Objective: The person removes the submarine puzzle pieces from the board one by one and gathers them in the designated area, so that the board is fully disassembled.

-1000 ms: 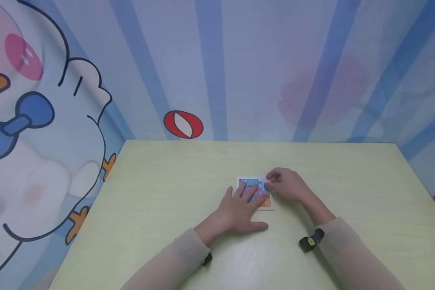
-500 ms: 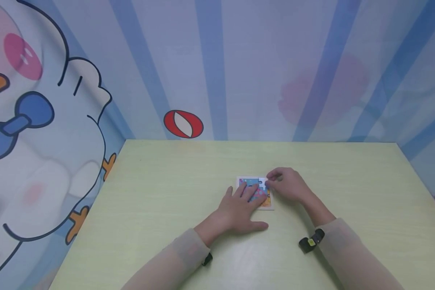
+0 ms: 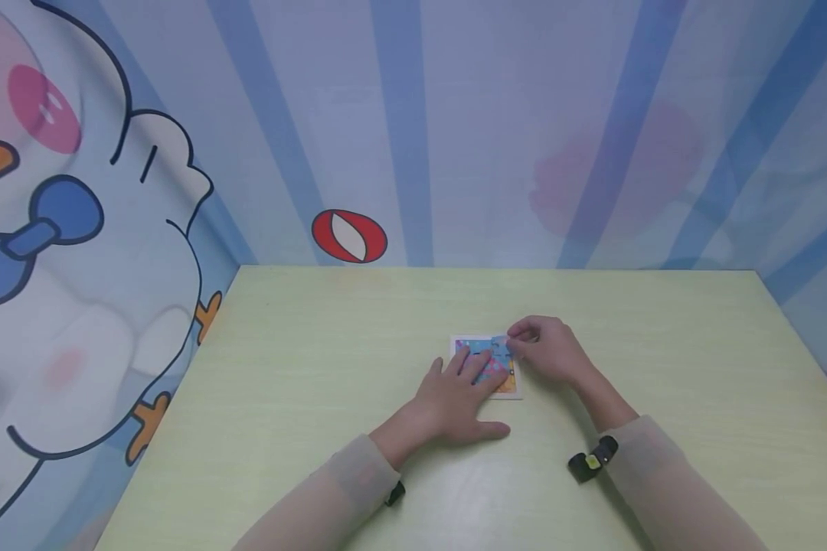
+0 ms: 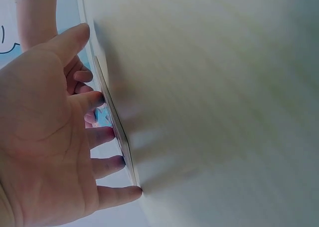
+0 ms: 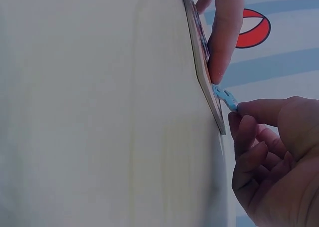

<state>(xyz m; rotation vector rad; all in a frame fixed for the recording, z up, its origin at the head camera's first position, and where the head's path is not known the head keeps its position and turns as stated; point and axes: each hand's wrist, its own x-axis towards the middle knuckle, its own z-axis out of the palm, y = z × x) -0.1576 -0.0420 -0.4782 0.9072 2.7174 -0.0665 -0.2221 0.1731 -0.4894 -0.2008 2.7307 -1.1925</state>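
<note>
A small square jigsaw puzzle (image 3: 475,345) with a pale frame and a bright blue, pink and orange picture lies on the table. My left hand (image 3: 455,407) rests on it with fingers spread and fairly straight, several fingertips pressing the puzzle and the thumb out to the side. In the right wrist view, my right hand (image 5: 274,152) pinches a light blue puzzle piece (image 5: 229,102) between thumb and finger. The piece is tilted, its lower edge right at the board near one corner. From the head view this is the far right corner, which the right fingertips overlap.
The puzzle lies on a pale yellow-green table (image 3: 331,344), right of its middle. Behind the table's far edge hangs a blue striped backdrop (image 3: 455,153) with cartoon prints. Dark wrist straps (image 3: 593,459) show by the sleeves.
The far right corner of the puzzle looked whitish half a second ago and shows light blue now, as the piece's angle changed. My right hand shifted very slightly; the left hand stayed put.
</note>
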